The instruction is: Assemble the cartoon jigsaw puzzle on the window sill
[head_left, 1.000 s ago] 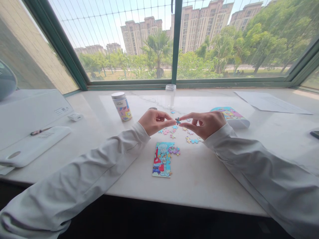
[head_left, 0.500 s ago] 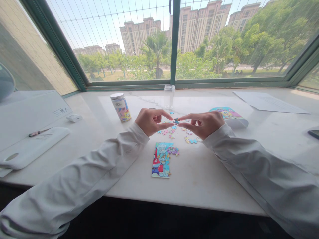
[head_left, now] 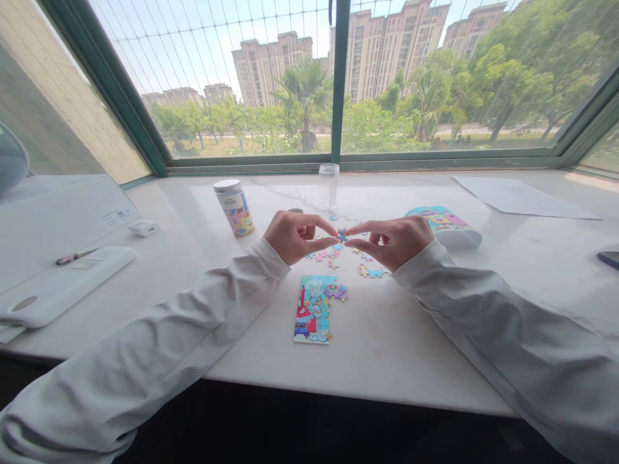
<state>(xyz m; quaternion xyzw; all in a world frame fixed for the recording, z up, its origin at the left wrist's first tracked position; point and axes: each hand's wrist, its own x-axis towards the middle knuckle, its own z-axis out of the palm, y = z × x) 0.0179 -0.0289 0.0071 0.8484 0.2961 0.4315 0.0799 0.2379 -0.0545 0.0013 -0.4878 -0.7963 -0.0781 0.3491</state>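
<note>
left hand (head_left: 293,237) and right hand (head_left: 401,240) meet fingertip to fingertip, each with thumb and forefinger drawn nearly together on opposite edges of one small puzzle piece (head_left: 342,235). the piece is held up above the table (head_left: 387,348), mostly blue with some darker brownish marks and knobbly edges; its finer print is too small to read. nearer the person lies a partly built puzzle (head_left: 312,316), flat on the table: a tall block with straight left and bottom edges, showing a pale blue figure beside a red one on bright blue, its right side jagged, with a purple patch jutting out near the top. loose pieces (head_left: 375,274) in pink, yellow and blue lie scattered beneath and between the hands.
</note>
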